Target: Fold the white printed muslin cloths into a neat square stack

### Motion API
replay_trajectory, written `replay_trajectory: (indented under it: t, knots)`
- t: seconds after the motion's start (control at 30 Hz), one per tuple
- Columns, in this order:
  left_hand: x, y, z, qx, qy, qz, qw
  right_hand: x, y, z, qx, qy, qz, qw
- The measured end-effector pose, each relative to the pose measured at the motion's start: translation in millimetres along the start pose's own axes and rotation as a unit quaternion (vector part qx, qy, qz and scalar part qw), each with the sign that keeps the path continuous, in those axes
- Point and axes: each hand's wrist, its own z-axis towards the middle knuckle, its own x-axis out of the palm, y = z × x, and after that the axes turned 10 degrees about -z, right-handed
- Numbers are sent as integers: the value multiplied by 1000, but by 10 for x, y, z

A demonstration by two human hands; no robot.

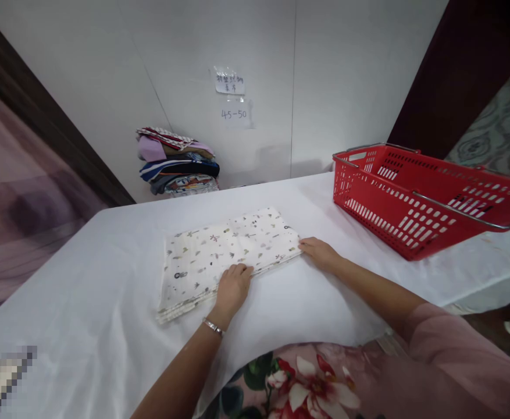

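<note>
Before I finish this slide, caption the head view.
Left hand on the near edge and right hand at a corner of a folded printed cloth, red basket to the right.

1. A slim, silvery, segmented bracelet [213, 327] circles the wrist of the bare left hand [234, 285];
2. A dusty-pink fabric garment [388, 381] covers the torso; its short, loose right sleeve [459, 355] is plain and ends near the elbow; the right hand [320, 254] is bare;
3. A large floral print [313, 389] spreads over the garment's front; broad white and pale-pink petals, red buds, dark green and bluish leaves.
</note>
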Motion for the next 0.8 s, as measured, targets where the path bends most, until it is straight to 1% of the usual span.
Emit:
replay_trajectory:
  t: [0.1,0.17,0.23,0.27,0.33,0.4,0.47,0.67,0.73,0.8]
  knots:
    - [30,7,-28,6,-16,-8,1000,3,48,-57,12,7,-21,1000]
    - [46,15,-58,12,-27,-16,999,2,71,-73,18,3,-14,1000]
    - [57,19,-90,15,-35,-25,999,-8,72,-50,22,0,21,1000]
    - [62,15,-100,14,-39,-29,999,-18,61,-18,35,3,52,998]
    - [76,-18,-97,11,-48,-35,998,-45,20,90,91,7,120,989]
    - [104,-94,-46,14,-53,-40,998,-71,-38,255,163,1,159,974]
    - [156,-217,57,32,-47,-47,997,-84,-96,464,213,-9,163,963]
    - [424,-676,438,143,1,-79,987,-7,-151,1141,258,36,184,948]
    - [505,-767,496,158,14,-88,983,40,-150,1339,272,45,189,942]
    - [554,-808,511,153,21,-102,983,90,-158,1523,286,49,192,938]
